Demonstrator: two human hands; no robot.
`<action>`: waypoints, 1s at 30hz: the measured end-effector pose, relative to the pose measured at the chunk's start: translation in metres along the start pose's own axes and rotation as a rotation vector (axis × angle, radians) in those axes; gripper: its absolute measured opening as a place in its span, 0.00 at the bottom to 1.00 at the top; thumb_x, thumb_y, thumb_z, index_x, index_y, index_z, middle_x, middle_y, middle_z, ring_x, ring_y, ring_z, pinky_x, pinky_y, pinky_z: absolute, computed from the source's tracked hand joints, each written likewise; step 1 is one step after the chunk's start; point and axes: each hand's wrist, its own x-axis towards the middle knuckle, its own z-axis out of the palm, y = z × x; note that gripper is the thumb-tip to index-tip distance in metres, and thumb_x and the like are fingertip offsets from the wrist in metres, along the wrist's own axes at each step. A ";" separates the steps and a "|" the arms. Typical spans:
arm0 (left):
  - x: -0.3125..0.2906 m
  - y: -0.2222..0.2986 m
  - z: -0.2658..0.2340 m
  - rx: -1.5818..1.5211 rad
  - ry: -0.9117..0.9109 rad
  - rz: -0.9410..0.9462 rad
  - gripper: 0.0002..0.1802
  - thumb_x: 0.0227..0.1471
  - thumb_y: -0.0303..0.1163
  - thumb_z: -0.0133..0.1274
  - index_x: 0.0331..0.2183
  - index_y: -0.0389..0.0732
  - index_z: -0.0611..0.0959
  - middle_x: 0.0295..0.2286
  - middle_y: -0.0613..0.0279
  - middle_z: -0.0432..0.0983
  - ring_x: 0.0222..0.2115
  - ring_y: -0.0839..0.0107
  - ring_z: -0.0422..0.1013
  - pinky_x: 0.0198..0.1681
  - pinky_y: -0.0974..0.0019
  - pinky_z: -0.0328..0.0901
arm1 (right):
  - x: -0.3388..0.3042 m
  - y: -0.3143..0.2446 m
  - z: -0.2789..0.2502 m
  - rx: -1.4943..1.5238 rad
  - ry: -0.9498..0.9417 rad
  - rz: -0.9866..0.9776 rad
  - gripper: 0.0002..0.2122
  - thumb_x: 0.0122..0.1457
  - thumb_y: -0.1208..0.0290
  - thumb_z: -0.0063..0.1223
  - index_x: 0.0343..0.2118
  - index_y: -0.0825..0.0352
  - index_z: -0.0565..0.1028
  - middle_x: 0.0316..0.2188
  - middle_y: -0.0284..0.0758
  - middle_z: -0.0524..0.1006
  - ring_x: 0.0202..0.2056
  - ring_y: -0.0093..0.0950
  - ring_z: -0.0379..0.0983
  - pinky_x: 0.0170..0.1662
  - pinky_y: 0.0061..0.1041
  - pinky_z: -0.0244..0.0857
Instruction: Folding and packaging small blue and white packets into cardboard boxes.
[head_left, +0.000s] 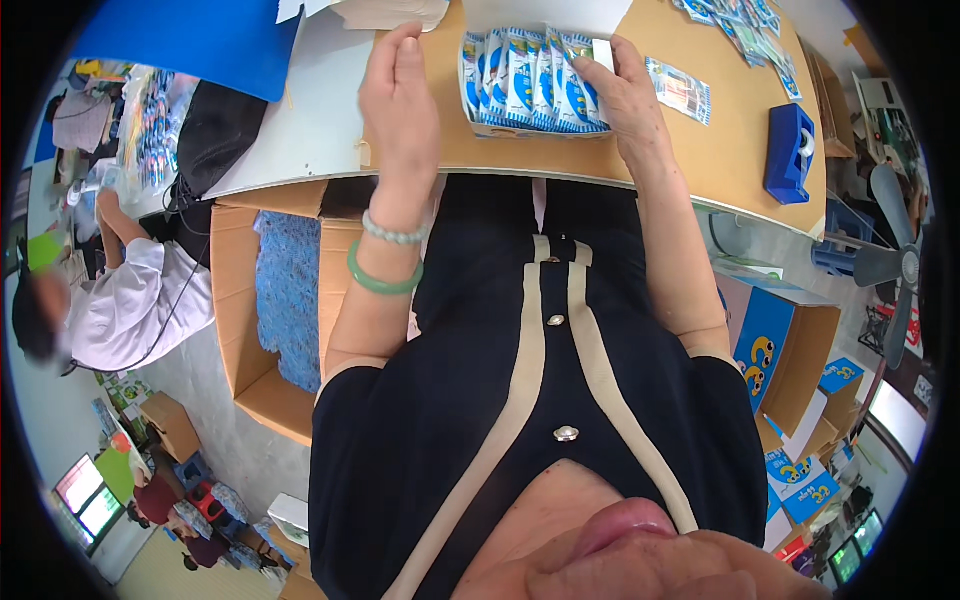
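Packets [522, 80] were stood in a box [500, 131] just beside the fingers of the right hand [632, 105]; its thumb was laid on them, but a firm grip could not be told. The left hand [400, 115] was held empty, fingers extended. Light, soft, slippery handling was judged likely, crimped top edges being best pinched.

In the open box [540, 133], the blue-and-white packets [520, 80] overlap and partly hide one another, and some fingers of the right hand [632, 105] are out of sight. The box's white lid [545, 12] and a blue panel [190, 45] run off the top edge. A co-worker's head [42, 315] is blurred; distant people [155, 500] are too small to make out.
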 end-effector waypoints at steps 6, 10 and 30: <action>0.017 -0.052 0.044 -0.170 0.004 -0.220 0.30 0.65 0.38 0.42 0.60 0.29 0.59 0.54 0.46 0.68 0.56 0.60 0.65 0.57 0.60 0.60 | 0.003 -0.005 0.005 0.026 -0.004 0.002 0.21 0.58 0.71 0.57 0.53 0.70 0.67 0.42 0.34 0.76 0.42 0.19 0.73 0.46 0.19 0.66; 0.020 -0.032 0.048 0.494 -0.085 -0.078 0.31 0.64 0.37 0.43 0.61 0.31 0.55 0.56 0.49 0.65 0.56 0.59 0.65 0.57 0.57 0.61 | 0.004 -0.005 0.006 0.014 -0.008 0.012 0.21 0.58 0.72 0.56 0.53 0.71 0.67 0.42 0.35 0.77 0.42 0.20 0.73 0.46 0.19 0.67; 0.071 -0.058 -0.007 -0.006 -0.638 0.253 0.21 0.52 0.25 0.56 0.50 0.44 0.80 0.52 0.57 0.71 0.54 0.63 0.67 0.56 0.62 0.63 | 0.047 -0.002 -0.045 -0.205 -0.405 -0.401 0.16 0.56 0.77 0.54 0.49 0.66 0.76 0.52 0.40 0.74 0.52 0.32 0.71 0.56 0.30 0.65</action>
